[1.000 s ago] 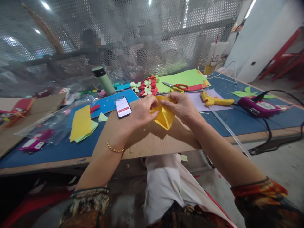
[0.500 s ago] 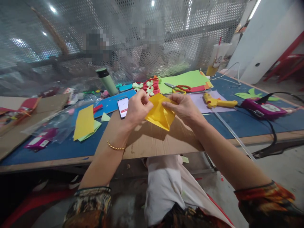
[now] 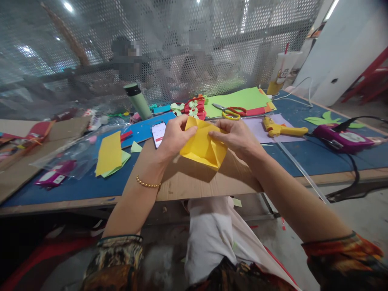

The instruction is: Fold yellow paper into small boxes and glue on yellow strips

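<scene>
The left hand (image 3: 176, 138) pinches the left edge of a creased yellow paper sheet (image 3: 201, 147) between thumb and fingers; the right hand (image 3: 239, 137) grips its right edge the same way. The yellow paper sheet is held above a brown cardboard sheet (image 3: 182, 188) at the table's near edge, its folded lower corner pointing toward the person. A gold bead bracelet (image 3: 148, 184) circles the left wrist. Just left of the left hand lies a smartphone (image 3: 158, 134) with its screen lit; farther left, a yellow paper rectangle (image 3: 108, 153) overlaps light green paper (image 3: 121, 164). Beyond the hands, scissors (image 3: 232, 112) rest by a bright green sheet (image 3: 239, 101). To the right, a yellow glue gun (image 3: 285, 130) lies on lilac paper (image 3: 256, 130), near a purple box (image 3: 344, 139). On the far side stand a green flask (image 3: 138, 102), left, and a plastic cup (image 3: 281, 68), right.
</scene>
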`<action>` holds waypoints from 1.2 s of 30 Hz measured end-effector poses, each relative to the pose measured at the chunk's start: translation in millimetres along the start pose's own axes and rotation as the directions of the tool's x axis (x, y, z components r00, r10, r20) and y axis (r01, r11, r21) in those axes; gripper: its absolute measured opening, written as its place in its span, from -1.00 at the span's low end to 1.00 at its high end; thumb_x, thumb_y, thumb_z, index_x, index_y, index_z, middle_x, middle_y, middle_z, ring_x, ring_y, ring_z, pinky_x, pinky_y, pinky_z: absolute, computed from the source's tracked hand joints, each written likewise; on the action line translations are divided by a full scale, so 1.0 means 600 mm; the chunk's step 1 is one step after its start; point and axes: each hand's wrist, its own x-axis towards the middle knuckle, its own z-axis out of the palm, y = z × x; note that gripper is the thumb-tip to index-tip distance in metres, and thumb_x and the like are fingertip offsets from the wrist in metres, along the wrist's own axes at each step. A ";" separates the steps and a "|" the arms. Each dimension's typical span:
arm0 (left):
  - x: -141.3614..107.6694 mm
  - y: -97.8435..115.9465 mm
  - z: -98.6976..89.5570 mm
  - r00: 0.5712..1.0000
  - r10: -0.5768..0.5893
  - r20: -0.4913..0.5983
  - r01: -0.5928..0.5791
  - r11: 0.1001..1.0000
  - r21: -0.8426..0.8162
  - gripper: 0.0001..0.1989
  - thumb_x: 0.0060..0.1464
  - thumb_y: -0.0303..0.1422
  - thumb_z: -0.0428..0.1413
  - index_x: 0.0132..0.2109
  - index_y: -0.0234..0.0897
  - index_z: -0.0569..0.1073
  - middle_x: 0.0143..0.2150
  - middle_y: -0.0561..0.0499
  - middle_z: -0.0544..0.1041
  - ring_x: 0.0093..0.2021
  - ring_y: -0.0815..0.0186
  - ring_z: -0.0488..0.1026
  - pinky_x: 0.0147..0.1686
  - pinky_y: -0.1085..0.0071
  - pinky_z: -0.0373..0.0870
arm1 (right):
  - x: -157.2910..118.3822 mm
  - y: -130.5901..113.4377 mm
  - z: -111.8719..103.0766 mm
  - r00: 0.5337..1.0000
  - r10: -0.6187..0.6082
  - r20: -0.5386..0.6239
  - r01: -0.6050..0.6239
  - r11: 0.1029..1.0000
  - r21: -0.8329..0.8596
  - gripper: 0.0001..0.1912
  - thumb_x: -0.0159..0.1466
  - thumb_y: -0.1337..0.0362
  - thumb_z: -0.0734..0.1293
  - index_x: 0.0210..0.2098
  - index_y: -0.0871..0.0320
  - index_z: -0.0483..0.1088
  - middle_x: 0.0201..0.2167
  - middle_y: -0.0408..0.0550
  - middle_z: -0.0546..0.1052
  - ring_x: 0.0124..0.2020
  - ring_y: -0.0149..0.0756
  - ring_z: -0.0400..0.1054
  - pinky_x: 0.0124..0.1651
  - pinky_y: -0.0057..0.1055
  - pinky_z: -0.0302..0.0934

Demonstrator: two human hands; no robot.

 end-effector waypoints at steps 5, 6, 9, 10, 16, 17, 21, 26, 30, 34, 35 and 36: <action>-0.004 0.012 0.004 0.973 -0.225 0.045 0.230 0.949 -0.216 -0.99 0.02 -0.43 0.19 -0.34 -0.25 0.50 -0.37 0.05 0.57 -0.35 0.34 0.52 -0.39 0.46 0.46 | -0.002 -0.004 0.003 0.999 0.040 0.017 -0.041 0.999 0.032 -0.80 0.07 0.20 0.47 -0.34 0.17 0.57 -0.39 -0.10 0.59 -0.41 -0.37 0.38 -0.39 -0.46 0.21; -0.006 0.014 0.005 0.967 -0.246 0.064 0.254 0.937 -0.239 -0.98 0.04 -0.41 0.20 -0.34 -0.26 0.51 -0.37 0.04 0.59 -0.35 0.34 0.54 -0.38 0.46 0.48 | -0.002 -0.005 0.003 0.999 0.042 0.018 -0.042 0.998 0.039 -0.81 0.06 0.20 0.47 -0.36 0.17 0.57 -0.40 -0.11 0.59 -0.42 -0.39 0.37 -0.39 -0.47 0.20; -0.007 0.020 0.005 0.958 -0.277 0.080 0.288 0.922 -0.258 -0.93 0.07 -0.41 0.21 -0.38 -0.27 0.54 -0.40 0.04 0.61 -0.38 0.35 0.56 -0.37 0.46 0.51 | -0.001 -0.006 0.002 0.999 0.044 0.030 -0.046 0.997 0.064 -0.82 0.03 0.20 0.47 -0.41 0.17 0.55 -0.44 -0.14 0.55 -0.45 -0.42 0.34 -0.41 -0.48 0.17; -0.007 0.021 0.005 0.956 -0.284 0.075 0.293 0.920 -0.259 -0.93 0.07 -0.42 0.21 -0.38 -0.27 0.55 -0.41 0.04 0.62 -0.39 0.35 0.56 -0.37 0.46 0.52 | 0.000 -0.005 0.002 0.998 0.047 0.037 -0.050 0.996 0.070 -0.83 0.02 0.20 0.47 -0.42 0.17 0.54 -0.46 -0.15 0.53 -0.46 -0.43 0.33 -0.42 -0.48 0.16; -0.008 0.030 0.007 0.953 -0.303 0.024 0.296 0.906 -0.303 -0.92 0.06 -0.48 0.21 -0.39 -0.28 0.54 -0.41 0.05 0.61 -0.41 0.36 0.55 -0.40 0.47 0.53 | 0.005 0.004 -0.001 0.998 0.053 0.044 -0.057 0.996 0.073 -0.84 0.04 0.23 0.49 -0.52 0.16 0.47 -0.55 -0.21 0.44 -0.54 -0.49 0.25 -0.48 -0.50 0.12; -0.009 0.031 0.008 0.953 -0.303 0.015 0.293 0.905 -0.307 -0.93 0.06 -0.49 0.22 -0.39 -0.28 0.55 -0.41 0.05 0.61 -0.41 0.37 0.54 -0.41 0.47 0.52 | 0.005 0.005 -0.001 0.997 0.064 0.049 -0.068 0.994 0.083 -0.84 0.04 0.23 0.50 -0.51 0.16 0.48 -0.54 -0.19 0.47 -0.53 -0.48 0.27 -0.48 -0.50 0.13; -0.011 0.034 0.011 0.950 -0.311 0.014 0.301 0.908 -0.291 -0.91 0.07 -0.50 0.22 -0.40 -0.29 0.54 -0.43 0.06 0.58 -0.44 0.38 0.53 -0.45 0.49 0.50 | 0.007 0.011 0.002 0.991 0.094 0.092 -0.109 0.981 0.163 -0.82 0.06 0.23 0.54 -0.35 0.16 0.59 -0.38 -0.08 0.64 -0.41 -0.36 0.47 -0.38 -0.46 0.31; -0.011 0.030 0.010 0.953 -0.300 0.046 0.301 0.915 -0.270 -0.89 0.07 -0.49 0.22 -0.42 -0.28 0.51 -0.47 0.07 0.55 -0.45 0.38 0.53 -0.47 0.50 0.48 | 0.010 0.022 0.001 0.991 0.067 0.115 -0.089 0.975 0.201 -0.74 0.05 0.16 0.59 -0.31 0.15 0.64 -0.32 -0.06 0.68 -0.36 -0.33 0.53 -0.33 -0.44 0.38; -0.012 0.029 0.009 0.956 -0.283 0.077 0.293 0.913 -0.282 -0.95 0.08 -0.46 0.22 -0.36 -0.28 0.54 -0.41 0.04 0.60 -0.39 0.35 0.56 -0.38 0.45 0.56 | 0.010 0.025 -0.001 0.995 0.019 0.095 -0.037 0.982 0.187 -0.76 0.09 0.12 0.57 -0.34 0.14 0.63 -0.38 -0.07 0.67 -0.40 -0.33 0.50 -0.38 -0.44 0.35; -0.010 0.027 0.009 0.976 -0.206 0.064 0.216 0.934 -0.283 -0.93 0.03 -0.45 0.22 -0.27 -0.26 0.55 -0.37 0.07 0.59 -0.38 0.38 0.53 -0.36 0.47 0.52 | 0.006 0.020 0.000 0.996 0.055 0.067 -0.065 0.986 0.153 -0.80 0.12 0.14 0.55 -0.37 0.14 0.61 -0.41 -0.09 0.64 -0.42 -0.34 0.47 -0.41 -0.46 0.30; -0.010 0.027 0.009 0.981 -0.186 0.061 0.196 0.941 -0.277 -0.91 0.02 -0.45 0.22 -0.26 -0.25 0.55 -0.38 0.09 0.57 -0.39 0.39 0.50 -0.37 0.48 0.50 | 0.005 0.018 0.000 0.996 0.070 0.054 -0.077 0.987 0.144 -0.82 0.12 0.16 0.54 -0.39 0.14 0.60 -0.42 -0.09 0.64 -0.43 -0.35 0.46 -0.42 -0.47 0.29; -0.010 0.027 0.009 0.984 -0.166 0.061 0.177 0.948 -0.265 -0.90 0.00 -0.44 0.22 -0.26 -0.25 0.54 -0.39 0.10 0.55 -0.41 0.39 0.48 -0.39 0.49 0.48 | 0.004 0.016 0.000 0.996 0.083 0.041 -0.088 0.987 0.134 -0.83 0.12 0.17 0.54 -0.41 0.14 0.58 -0.42 -0.09 0.63 -0.43 -0.36 0.45 -0.42 -0.47 0.27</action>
